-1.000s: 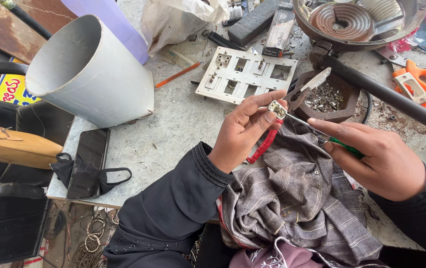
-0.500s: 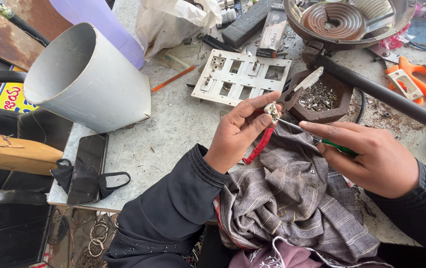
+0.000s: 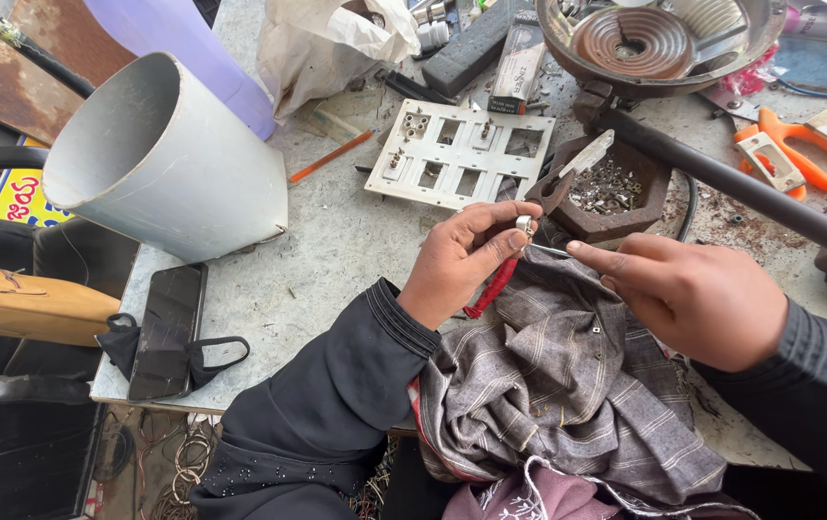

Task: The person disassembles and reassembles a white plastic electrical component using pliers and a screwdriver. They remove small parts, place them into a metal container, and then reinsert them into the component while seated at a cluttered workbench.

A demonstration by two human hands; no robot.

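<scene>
My left hand [image 3: 466, 258] pinches a small silvery metal part [image 3: 524, 226] between thumb and fingers, just above a red wire [image 3: 492, 287]. My right hand [image 3: 697, 294] grips a thin screwdriver [image 3: 550, 249] whose metal shaft points left into the small part; the handle is hidden inside the fist. Both hands hover over a grey checked cloth [image 3: 568, 385] at the near edge of the worktable [image 3: 336, 241].
A white switch plate [image 3: 460, 154] with several cutouts lies behind the hands, beside a dark hexagonal tray of screws [image 3: 611, 188]. A large grey pipe section [image 3: 158, 159] stands at left, a phone [image 3: 168, 327] near it. Orange-handled pliers [image 3: 799, 154] and a coil heater [image 3: 645, 39] sit far right.
My right hand has closed over the screwdriver so its green handle no longer shows, and the tip has come up to the small part. The left hand turned the part slightly.
</scene>
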